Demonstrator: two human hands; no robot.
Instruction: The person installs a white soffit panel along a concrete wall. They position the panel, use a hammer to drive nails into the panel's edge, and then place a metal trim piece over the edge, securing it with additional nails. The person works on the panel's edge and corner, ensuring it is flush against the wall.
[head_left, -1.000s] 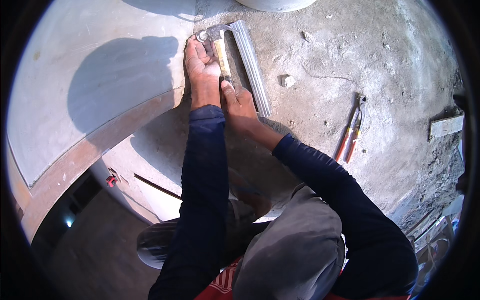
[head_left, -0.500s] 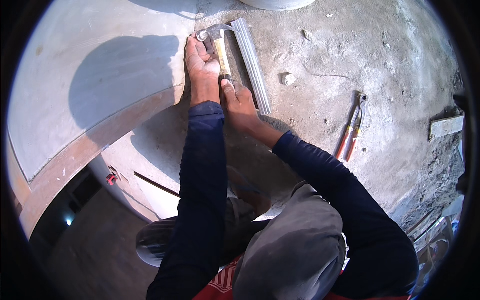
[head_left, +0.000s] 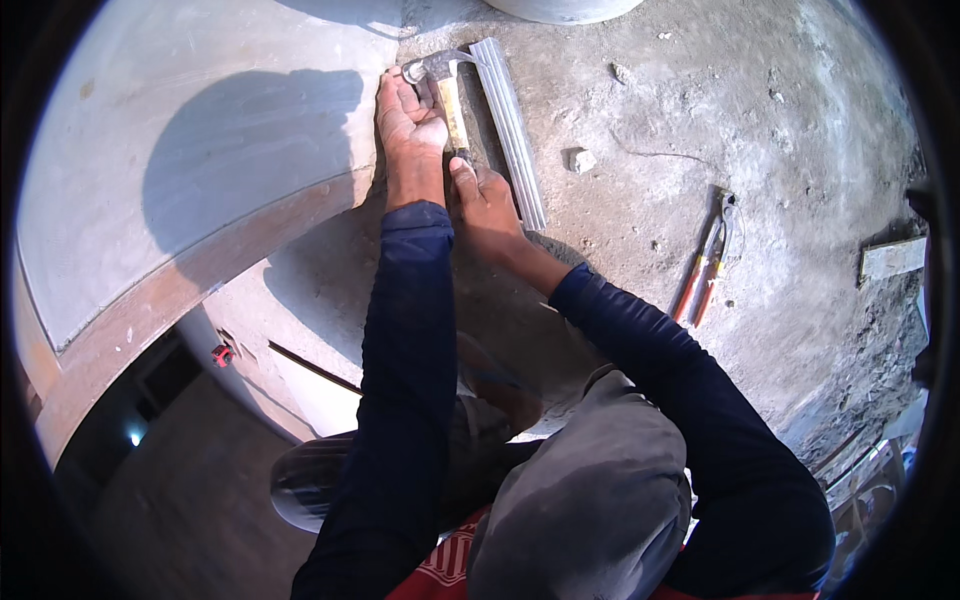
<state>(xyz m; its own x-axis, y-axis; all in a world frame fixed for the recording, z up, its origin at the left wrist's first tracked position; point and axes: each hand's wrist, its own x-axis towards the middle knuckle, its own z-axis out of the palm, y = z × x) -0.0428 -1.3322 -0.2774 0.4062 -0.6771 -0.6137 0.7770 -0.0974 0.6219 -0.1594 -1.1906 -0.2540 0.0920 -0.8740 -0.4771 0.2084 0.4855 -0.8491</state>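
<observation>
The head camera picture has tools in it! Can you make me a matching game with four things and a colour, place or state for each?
1. hammer
2. pliers
3. long strip
4. pale lump

A. has red handles
B. sits between the long strip and the pliers
C. gripped by the right hand
D. silvery, with ridges

Pairs: 1-C, 2-A, 3-D, 4-B

Likely building site | rough concrete floor (head_left: 625, 245) | rubble chunk (head_left: 581, 160) | hammer (head_left: 453, 108)
</observation>
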